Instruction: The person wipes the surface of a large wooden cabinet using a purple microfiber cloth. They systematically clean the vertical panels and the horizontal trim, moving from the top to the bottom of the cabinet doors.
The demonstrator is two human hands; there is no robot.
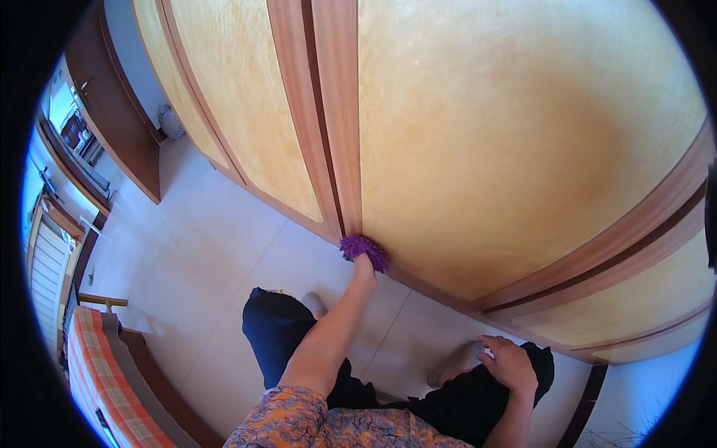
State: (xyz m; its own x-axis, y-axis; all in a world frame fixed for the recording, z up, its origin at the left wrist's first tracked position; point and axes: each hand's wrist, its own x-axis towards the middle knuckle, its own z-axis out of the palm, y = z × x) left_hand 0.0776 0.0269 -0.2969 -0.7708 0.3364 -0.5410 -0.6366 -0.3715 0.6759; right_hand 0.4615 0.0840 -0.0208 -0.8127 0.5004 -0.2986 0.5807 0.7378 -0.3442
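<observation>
My left arm reaches forward and down to the foot of a large wooden cabinet [515, 127] with yellow panels and reddish-brown frames. In my left hand [364, 264] is a purple shaggy chenille cleaning cloth [358, 245], which hides most of the fingers. The cloth lies against the bottom of the cabinet's upright frame, just above the floor. My right hand [511, 366] rests on my right knee, over black trousers [478, 403]. Its thumb and fingers are apart and it holds nothing.
Pale floor tiles [216, 246] run along the cabinet. A brown door [119, 112] stands ajar at the far left, with a woven basket [170, 122] beside it. Left of me is a seat with an orange checked cover [112, 381]. Thin twigs [635, 429] poke in at the lower right.
</observation>
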